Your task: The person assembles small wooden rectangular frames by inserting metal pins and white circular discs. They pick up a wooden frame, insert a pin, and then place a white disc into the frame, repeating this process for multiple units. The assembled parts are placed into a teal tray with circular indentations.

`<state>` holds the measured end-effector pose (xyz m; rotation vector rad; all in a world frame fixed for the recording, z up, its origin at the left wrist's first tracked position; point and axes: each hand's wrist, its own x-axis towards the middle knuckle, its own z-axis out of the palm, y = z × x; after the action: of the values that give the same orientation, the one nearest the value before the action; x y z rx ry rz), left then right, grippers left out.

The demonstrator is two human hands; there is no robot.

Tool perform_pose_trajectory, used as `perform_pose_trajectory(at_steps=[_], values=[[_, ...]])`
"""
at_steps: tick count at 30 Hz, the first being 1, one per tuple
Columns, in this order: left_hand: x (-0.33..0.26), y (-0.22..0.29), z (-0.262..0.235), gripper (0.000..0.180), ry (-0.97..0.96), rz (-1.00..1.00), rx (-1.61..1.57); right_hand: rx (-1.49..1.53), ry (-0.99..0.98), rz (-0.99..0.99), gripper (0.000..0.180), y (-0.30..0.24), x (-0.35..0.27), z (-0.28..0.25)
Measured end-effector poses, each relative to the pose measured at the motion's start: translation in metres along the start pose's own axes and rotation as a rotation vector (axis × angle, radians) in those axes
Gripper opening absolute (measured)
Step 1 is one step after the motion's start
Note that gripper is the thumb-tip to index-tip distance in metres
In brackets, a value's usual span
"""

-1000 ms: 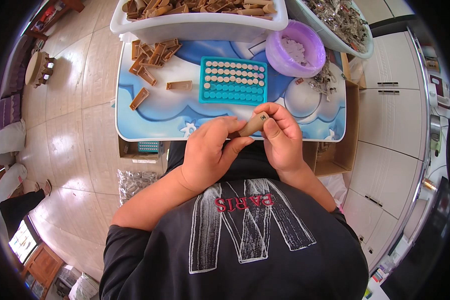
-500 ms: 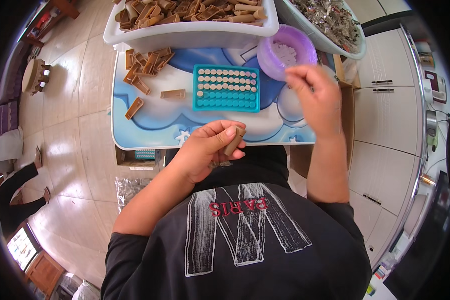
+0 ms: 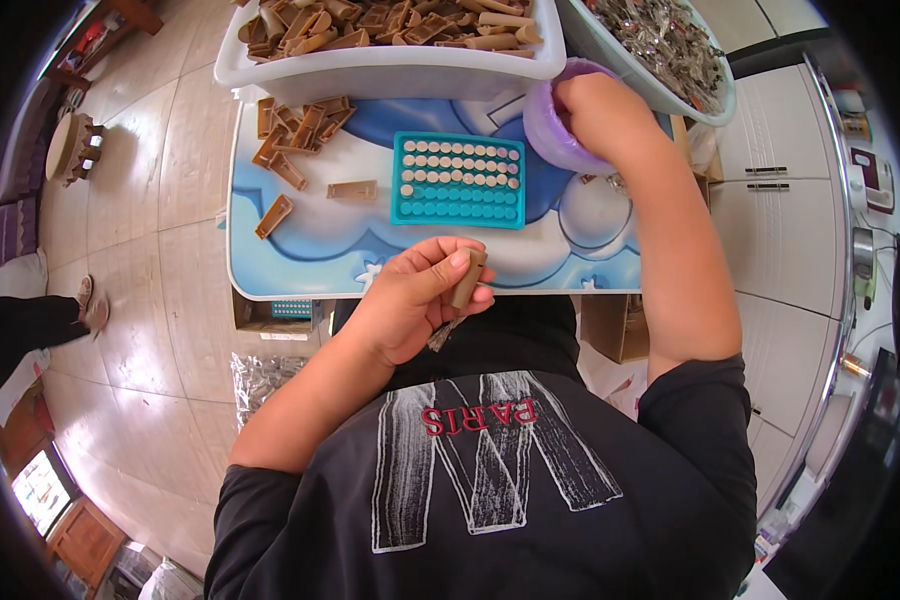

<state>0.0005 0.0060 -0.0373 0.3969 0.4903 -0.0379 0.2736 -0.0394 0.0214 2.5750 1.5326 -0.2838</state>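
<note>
Close to my body, my left hand (image 3: 410, 300) pinches a brown hollow plastic casing (image 3: 468, 278) between thumb and fingers. A thin silvery bundle (image 3: 442, 337) hangs below that grip; what it is cannot be made out. My right hand (image 3: 592, 112) is down inside a purple bowl (image 3: 542, 130), its fingers hidden by the rim and the hand itself. Left of the bowl lies a teal tray (image 3: 457, 223) with rows of round pale discs in its upper rows, one disc in the row beneath, and teal round spots below.
Loose brown casings (image 3: 315, 125) lie at the table's left. Behind stands a white bin (image 3: 395, 82) heaped with more casings. A pale basket (image 3: 727, 100) of shiny small parts is at the back right. Another person's leg (image 3: 30, 325) shows at far left.
My right hand has moved up and away from me into the purple bowl. My left hand keeps the brown casing in nearly the same place. The person at left has shifted.
</note>
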Motion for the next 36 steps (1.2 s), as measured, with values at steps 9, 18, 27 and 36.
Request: perform_pose_trajectory(at_steps=[9,18,27,36], values=[[0.001,-0.002,0.000,0.021,0.028,0.015,0.014,0.721,0.277,0.217,0.019,0.014,-0.031,-0.003],[0.002,-0.002,-0.002,0.028,-0.004,0.005,-0.060,0.911,0.650,0.117,0.012,0.005,-0.050,0.001],[0.002,-0.004,-0.007,0.027,-0.089,0.043,-0.176,1.300,0.507,-0.172,0.009,-0.072,-0.110,0.044],[0.001,-0.005,-0.007,0.032,-0.125,0.101,-0.095,1.201,0.658,-0.274,0.008,-0.100,-0.123,0.073]])
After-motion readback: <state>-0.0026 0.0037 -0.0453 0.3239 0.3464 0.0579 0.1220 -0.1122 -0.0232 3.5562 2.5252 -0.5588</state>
